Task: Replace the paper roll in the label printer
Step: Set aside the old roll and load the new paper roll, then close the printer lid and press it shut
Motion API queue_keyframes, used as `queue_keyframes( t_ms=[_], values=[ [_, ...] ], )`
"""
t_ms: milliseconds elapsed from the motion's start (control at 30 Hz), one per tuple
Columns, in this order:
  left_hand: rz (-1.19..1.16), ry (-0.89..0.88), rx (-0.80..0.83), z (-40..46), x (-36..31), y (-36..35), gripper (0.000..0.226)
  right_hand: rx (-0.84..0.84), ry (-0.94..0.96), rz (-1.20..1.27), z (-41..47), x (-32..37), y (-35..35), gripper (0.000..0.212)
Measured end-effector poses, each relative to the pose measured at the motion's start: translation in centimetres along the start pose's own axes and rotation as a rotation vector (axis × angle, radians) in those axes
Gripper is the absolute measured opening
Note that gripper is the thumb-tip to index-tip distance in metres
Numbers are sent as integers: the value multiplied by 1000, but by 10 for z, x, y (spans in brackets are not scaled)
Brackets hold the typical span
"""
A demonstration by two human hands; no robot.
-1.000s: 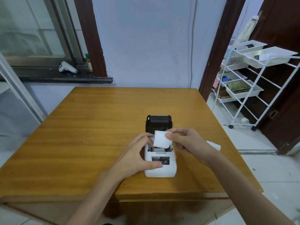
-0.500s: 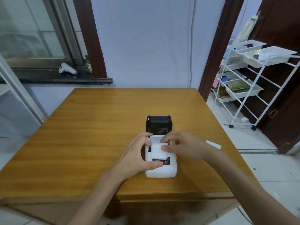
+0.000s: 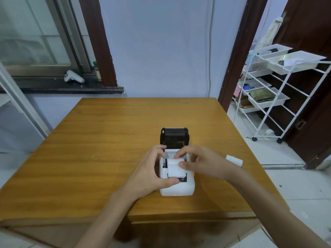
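On the wooden table [image 3: 107, 149], the left hand [image 3: 150, 174] grips the small white label printer [image 3: 176, 189] while the right hand [image 3: 200, 162] pinches the white paper roll [image 3: 174, 166] in its bay, apparently seated, and the black lid [image 3: 174, 137] behind is still to be closed.

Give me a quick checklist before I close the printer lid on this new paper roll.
1. Lid fully open behind the printer: ok.
2. Paper roll sitting down in the bay: ok.
3. Paper end fed out toward the front slot: cannot tell.
4. Left hand steadying the printer body: ok.
5. Right hand clear of the bay: not ok, its fingers are on the roll.
6. Second roll out of the way on the table: ok.
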State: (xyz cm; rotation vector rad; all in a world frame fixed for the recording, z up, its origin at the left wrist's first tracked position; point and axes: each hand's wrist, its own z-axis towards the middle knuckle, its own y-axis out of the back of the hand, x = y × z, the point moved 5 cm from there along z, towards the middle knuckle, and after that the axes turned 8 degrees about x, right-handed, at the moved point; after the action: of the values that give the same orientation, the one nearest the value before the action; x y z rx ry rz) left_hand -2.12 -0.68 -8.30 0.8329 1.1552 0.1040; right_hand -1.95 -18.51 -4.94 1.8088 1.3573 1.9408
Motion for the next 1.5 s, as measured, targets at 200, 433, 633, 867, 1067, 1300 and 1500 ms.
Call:
queue_keyframes(
  t_ms=[200,433,633,867,1067,1300,1500],
  values=[
    [202,-339,-121,-8,-14,0,37,-92,7,168,-6,-7,-10,15],
    [212,-354,-143,-10,-12,0,34,-655,-31,523,-11,-10,16,12],
    [310,-398,-226,-13,-14,2,33,-384,-38,654,15,0,15,32],
    [438,-421,-386,-19,-21,6,26,-360,82,403,-13,1,-9,28],
    [469,-441,-380,-20,-25,5,25,-314,85,302,-18,-3,-18,31],
    [452,-459,-361,-20,-24,5,25,-331,87,397,-19,-7,-23,27],
    [413,-492,-417,-22,-24,10,27,-341,73,403,-21,-6,-26,29]
  ],
)
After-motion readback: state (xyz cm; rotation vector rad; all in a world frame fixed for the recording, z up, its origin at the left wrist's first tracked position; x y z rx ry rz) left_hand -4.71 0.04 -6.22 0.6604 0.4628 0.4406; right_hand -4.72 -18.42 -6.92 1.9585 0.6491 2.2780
